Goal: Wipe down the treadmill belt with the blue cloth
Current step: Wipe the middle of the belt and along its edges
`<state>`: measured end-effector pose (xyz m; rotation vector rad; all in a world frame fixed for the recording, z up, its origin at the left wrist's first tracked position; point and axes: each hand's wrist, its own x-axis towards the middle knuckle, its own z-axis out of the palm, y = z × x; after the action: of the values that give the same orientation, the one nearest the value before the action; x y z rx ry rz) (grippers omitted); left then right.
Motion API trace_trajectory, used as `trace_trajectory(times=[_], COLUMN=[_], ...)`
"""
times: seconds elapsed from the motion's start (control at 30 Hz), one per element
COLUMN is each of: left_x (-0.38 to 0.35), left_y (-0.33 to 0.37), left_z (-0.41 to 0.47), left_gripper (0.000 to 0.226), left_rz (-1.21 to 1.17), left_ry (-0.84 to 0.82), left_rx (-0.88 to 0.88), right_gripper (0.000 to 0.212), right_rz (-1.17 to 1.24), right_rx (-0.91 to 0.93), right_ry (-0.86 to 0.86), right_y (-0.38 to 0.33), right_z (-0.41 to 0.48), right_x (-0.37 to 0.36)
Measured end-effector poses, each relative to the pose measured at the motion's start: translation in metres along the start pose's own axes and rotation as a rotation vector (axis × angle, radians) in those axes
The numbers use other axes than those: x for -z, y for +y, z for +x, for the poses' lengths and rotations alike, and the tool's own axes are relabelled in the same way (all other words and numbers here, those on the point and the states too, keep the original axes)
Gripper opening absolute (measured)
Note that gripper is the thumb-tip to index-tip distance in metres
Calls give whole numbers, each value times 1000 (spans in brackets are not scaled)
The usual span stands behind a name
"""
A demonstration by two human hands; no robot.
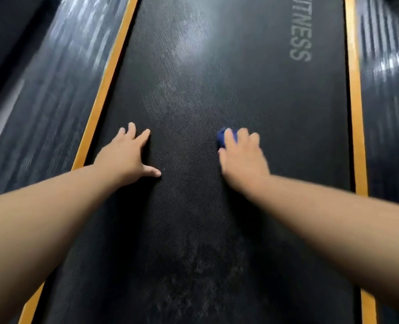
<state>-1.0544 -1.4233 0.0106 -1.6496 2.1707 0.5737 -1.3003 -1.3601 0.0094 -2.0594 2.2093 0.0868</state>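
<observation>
The black textured treadmill belt (217,90) fills the middle of the view and carries grey lettering at the upper right. My right hand (241,157) presses a bunched blue cloth (223,137) onto the belt right of centre, fingers curled over it so only a small blue part shows past the fingertips. Left of centre, my left hand (128,155) lies flat on the belt with fingers spread and thumb out, holding nothing. Dusty pale smears mark the belt near the bottom centre and further up.
Orange strips border the belt: a left strip (105,85) and a right strip (354,90). Beyond them lie dark ribbed side rails, the left rail (53,90) and the right rail (388,90), blurred in the picture.
</observation>
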Motion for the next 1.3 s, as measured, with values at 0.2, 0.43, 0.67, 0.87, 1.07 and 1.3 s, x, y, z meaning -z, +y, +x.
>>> trace_trajectory(times=[0.2,0.43,0.67,0.87,1.07,1.3], left_x=[10,6,7,5,5,2], left_y=[3,3,3,0,1,-4], left_z=[7,5,7,6,8,7], left_gripper=[119,119,120,119,118,119], left_rz=[160,120,125,113,124,36], left_ry=[-55,-41,-40,-18,-9,-15], left_rx=[-29,-20,-15,-32,-28,-45], right_gripper=[38,33,33,37,38,38], right_rz=[15,42,168,137,285,242], right_rx=[492,-165,554,-103,316,13], right_ry=[69,-5,-128,-57,-71,-40], right_y=[2,34,-39,12,-89,-21], right_z=[4,57,24,101,16,78], right_x=[-16,12,-4,20,-12,8])
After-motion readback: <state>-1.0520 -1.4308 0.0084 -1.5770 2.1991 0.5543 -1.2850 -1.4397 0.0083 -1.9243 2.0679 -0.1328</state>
